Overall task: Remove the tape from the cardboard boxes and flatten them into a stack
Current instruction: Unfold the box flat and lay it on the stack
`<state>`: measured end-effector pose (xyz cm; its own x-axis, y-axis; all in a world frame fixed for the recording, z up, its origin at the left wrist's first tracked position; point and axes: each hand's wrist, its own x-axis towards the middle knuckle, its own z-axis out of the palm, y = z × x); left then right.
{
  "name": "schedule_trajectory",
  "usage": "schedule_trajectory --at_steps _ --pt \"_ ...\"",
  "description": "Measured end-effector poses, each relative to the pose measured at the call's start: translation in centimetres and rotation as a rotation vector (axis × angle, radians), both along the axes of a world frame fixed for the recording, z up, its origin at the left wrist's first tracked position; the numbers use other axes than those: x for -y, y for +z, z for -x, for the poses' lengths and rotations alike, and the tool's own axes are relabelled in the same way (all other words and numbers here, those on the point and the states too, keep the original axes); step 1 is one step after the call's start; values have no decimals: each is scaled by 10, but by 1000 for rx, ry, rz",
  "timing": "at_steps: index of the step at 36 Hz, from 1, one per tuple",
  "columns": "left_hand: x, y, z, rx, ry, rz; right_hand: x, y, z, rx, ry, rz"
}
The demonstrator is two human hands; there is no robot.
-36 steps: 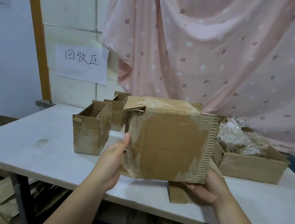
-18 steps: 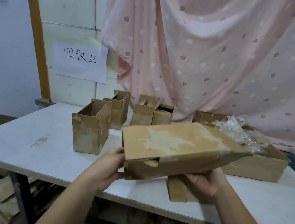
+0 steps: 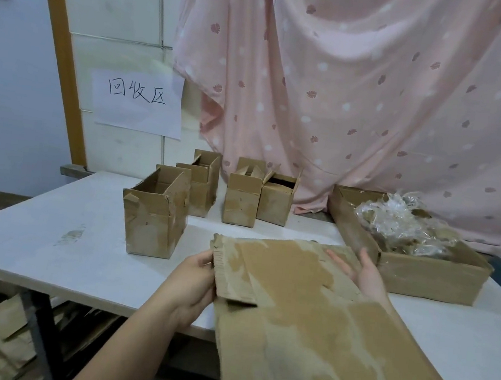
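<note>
Left hand [image 3: 192, 289] is curled round the left edge of the flattened box [image 3: 306, 321]; right hand [image 3: 361, 274] rests straight-fingered on its right side. Box is held over the table's [image 3: 51, 229] near edge. Creases should be pressed flat and leftover tape checked before stacking.

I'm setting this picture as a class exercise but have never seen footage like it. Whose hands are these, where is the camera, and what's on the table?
No machine here: a person wears a camera on the head, looking down at their two hands. The left hand grips the edge of a flattened cardboard box; the right hand lies open against its far side. On the white table stand four small open boxes and a wide box holding crumpled clear plastic.
</note>
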<state>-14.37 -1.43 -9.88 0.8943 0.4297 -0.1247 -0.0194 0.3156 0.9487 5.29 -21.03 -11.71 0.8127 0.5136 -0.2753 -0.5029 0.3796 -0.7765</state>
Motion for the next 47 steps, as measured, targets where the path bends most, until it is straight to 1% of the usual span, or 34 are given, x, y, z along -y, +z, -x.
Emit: schedule_trajectory --at_steps 1,2,5,7,10,13,14,16,18,20,22,25,28,29,32,34,35,38,41,43,45,47 --pt "0 -1 -1 24 21 62 -1 6 6 -48 45 22" --pt "-1 0 -2 58 42 127 3 6 9 -38 128 33" --pt "-2 0 -4 138 187 244 13 3 15 -7 293 -79" --pt "-5 -1 -7 156 299 243 17 3 17 -53 345 -122" --pt "-7 -4 -11 177 368 219 27 4 26 -10 377 -181" --pt "-5 -5 -17 240 422 251 30 3 25 78 414 -60" --pt "-4 -5 -19 260 427 291 30 5 26 106 394 3" --pt "0 -5 -24 279 349 305 27 7 27 138 304 82" --pt "8 -7 -28 210 189 199 27 7 26 177 213 108" --pt "18 -10 -32 140 81 55 30 3 23 233 115 138" --pt "28 -13 -38 93 20 -80 35 2 21 292 18 200" --pt "43 -16 -48 54 -30 -228 47 0 16 356 -88 305" --pt "54 -22 -60 -19 -65 -421 61 -2 9 519 -144 576" --pt "58 -25 -63 -59 -81 -526 65 -1 9 560 -129 660" --pt "68 -35 -68 -242 -120 -943 69 3 12 669 -31 913" --pt "73 -42 -67 -349 -149 -1116 68 4 12 761 2 1075" --pt "75 -47 -66 -390 -167 -1174 68 3 11 783 6 1119" --pt "75 -58 -63 -427 -208 -1271 66 -4 7 779 -21 1113" --pt "75 -66 -59 -382 -156 -1258 63 -11 6 788 -34 1023" --pt "74 -69 -58 -396 -131 -1297 61 -16 5 788 -9 991" --pt "73 -71 -58 -424 -115 -1369 57 -21 3 778 -1 1009" --pt "73 -72 -60 -440 -116 -1393 53 -26 2 758 -34 1056"
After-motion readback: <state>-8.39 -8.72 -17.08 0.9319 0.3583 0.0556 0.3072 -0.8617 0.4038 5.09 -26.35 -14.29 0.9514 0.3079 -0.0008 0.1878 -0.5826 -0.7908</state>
